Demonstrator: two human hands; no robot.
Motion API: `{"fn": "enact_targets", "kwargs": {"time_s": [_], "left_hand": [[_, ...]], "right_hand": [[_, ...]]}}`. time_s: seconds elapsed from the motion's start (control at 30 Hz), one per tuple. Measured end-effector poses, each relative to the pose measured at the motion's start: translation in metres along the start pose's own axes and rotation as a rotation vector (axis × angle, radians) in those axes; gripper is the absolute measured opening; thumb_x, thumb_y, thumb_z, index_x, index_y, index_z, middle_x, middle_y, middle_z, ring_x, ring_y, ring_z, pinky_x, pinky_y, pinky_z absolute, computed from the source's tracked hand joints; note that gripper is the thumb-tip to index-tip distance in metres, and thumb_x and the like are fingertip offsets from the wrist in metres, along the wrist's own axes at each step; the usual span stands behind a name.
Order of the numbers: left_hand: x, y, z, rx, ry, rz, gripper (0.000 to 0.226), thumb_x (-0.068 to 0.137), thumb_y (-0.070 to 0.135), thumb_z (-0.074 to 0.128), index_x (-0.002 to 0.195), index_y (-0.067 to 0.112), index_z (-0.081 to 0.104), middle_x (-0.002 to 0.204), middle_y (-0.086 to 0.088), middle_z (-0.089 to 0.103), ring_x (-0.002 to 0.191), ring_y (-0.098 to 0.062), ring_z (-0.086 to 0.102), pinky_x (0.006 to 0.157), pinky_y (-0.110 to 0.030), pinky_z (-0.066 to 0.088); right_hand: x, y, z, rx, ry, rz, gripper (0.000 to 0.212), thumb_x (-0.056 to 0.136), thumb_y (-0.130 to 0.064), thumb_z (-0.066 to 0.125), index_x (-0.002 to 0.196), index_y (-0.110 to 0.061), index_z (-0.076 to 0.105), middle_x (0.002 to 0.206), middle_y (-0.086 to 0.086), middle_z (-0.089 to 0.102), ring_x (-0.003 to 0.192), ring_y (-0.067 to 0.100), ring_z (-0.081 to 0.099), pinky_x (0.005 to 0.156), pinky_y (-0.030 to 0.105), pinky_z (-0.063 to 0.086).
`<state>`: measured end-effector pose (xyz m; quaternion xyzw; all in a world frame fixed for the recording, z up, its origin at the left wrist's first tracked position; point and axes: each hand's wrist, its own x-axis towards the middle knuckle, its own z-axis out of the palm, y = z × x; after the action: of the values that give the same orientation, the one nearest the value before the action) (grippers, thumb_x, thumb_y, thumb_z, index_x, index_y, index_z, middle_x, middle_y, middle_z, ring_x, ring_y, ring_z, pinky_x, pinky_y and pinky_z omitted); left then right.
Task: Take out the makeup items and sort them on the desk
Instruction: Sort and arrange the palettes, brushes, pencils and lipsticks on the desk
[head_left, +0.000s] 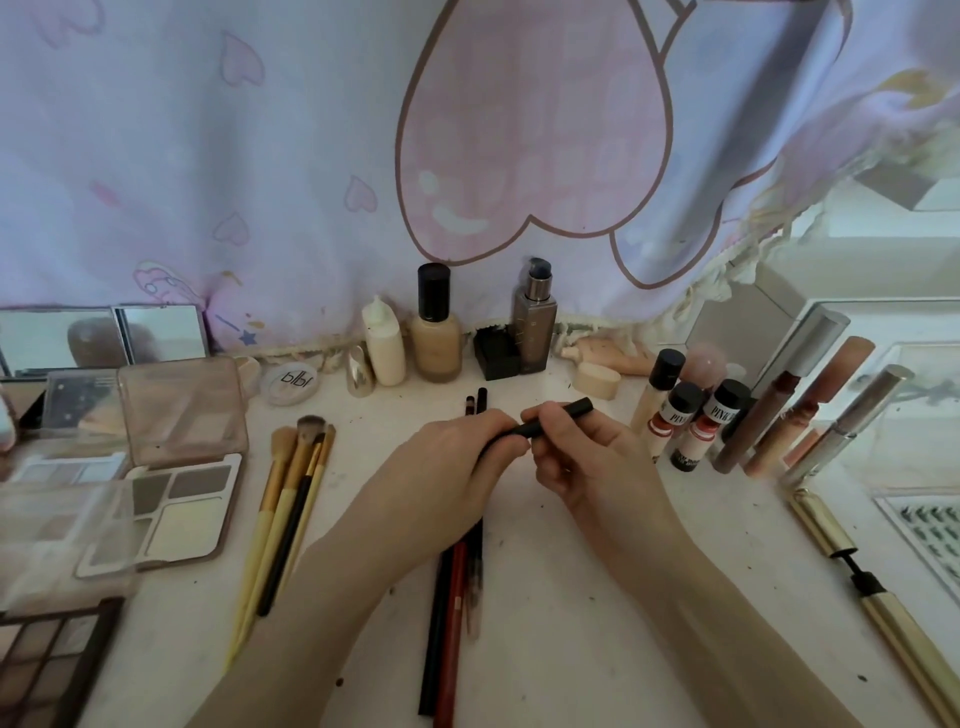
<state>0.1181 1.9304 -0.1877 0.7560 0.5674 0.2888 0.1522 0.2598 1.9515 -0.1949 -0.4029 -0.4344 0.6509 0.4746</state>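
Both hands hold one black makeup pen (558, 415) over the middle of the white desk (571, 623). My left hand (441, 467) grips its lower end and my right hand (587, 452) pinches its upper part, which points up and to the right. Under my left hand lie several black and red pencils (449, 597) in a row, their tips showing beyond my fingers. Several yellow-handled brushes (291, 499) lie to the left of them. Open eyeshadow palettes (171, 509) sit at the far left.
Foundation bottles (436, 332) and a pump bottle (535, 322) stand along the back under a pink and lilac curtain. Small tubes (680, 421) and lip glosses (810, 410) lean at the right. A gold mascara (893, 613) lies opened beside a lash tray (930, 535).
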Motion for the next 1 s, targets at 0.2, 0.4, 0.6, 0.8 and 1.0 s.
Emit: {"fn": "enact_targets", "kwargs": {"time_s": [0.2, 0.4, 0.6, 0.8, 1.0], "left_hand": [[-0.001, -0.001, -0.001, -0.043, 0.045, 0.029, 0.025, 0.091, 0.037, 0.044, 0.1, 0.023, 0.063, 0.053, 0.015, 0.046, 0.055, -0.002, 0.05, 0.053, -0.012, 0.036], [-0.001, 0.0, -0.004, -0.117, 0.033, 0.02, 0.03, 0.087, 0.044, 0.041, 0.091, 0.025, 0.064, 0.057, 0.012, 0.052, 0.061, -0.005, 0.05, 0.054, -0.013, 0.037], [-0.001, 0.0, -0.006, -0.188, 0.019, -0.009, 0.024, 0.085, 0.045, 0.042, 0.08, 0.032, 0.06, 0.056, 0.013, 0.053, 0.055, -0.001, 0.049, 0.053, -0.013, 0.037], [0.0, -0.007, -0.009, 0.002, -0.052, -0.025, 0.028, 0.081, 0.056, 0.037, 0.091, 0.035, 0.053, 0.065, 0.015, 0.052, 0.064, 0.001, 0.051, 0.054, -0.014, 0.037], [0.002, -0.016, -0.014, 0.055, -0.036, -0.082, 0.021, 0.085, 0.03, 0.061, 0.08, 0.04, 0.043, 0.085, 0.016, 0.051, 0.078, 0.002, 0.046, 0.063, -0.009, 0.033]], "right_hand": [[0.0, 0.0, 0.0, 0.072, -0.061, -0.02, 0.021, 0.091, -0.014, 0.05, 0.083, -0.002, 0.066, 0.055, -0.001, 0.052, 0.049, 0.007, 0.037, 0.048, 0.016, 0.034], [-0.002, 0.002, 0.0, 0.053, -0.112, -0.073, 0.023, 0.08, -0.022, 0.054, 0.084, -0.004, 0.066, 0.058, 0.0, 0.052, 0.052, 0.008, 0.037, 0.052, 0.018, 0.033], [-0.003, 0.001, 0.0, 0.037, -0.15, -0.117, 0.023, 0.076, -0.025, 0.056, 0.083, -0.006, 0.066, 0.059, -0.001, 0.053, 0.053, 0.008, 0.038, 0.054, 0.019, 0.034], [0.001, 0.003, -0.002, 0.026, -0.062, -0.072, 0.009, 0.086, -0.007, 0.058, 0.081, -0.008, 0.065, 0.06, 0.003, 0.06, 0.053, 0.012, 0.048, 0.052, 0.023, 0.039], [0.003, 0.009, -0.007, -0.832, -0.053, -0.324, 0.014, 0.086, -0.011, 0.059, 0.082, -0.025, 0.059, 0.075, -0.013, 0.061, 0.068, 0.001, 0.053, 0.062, 0.011, 0.041]]}}
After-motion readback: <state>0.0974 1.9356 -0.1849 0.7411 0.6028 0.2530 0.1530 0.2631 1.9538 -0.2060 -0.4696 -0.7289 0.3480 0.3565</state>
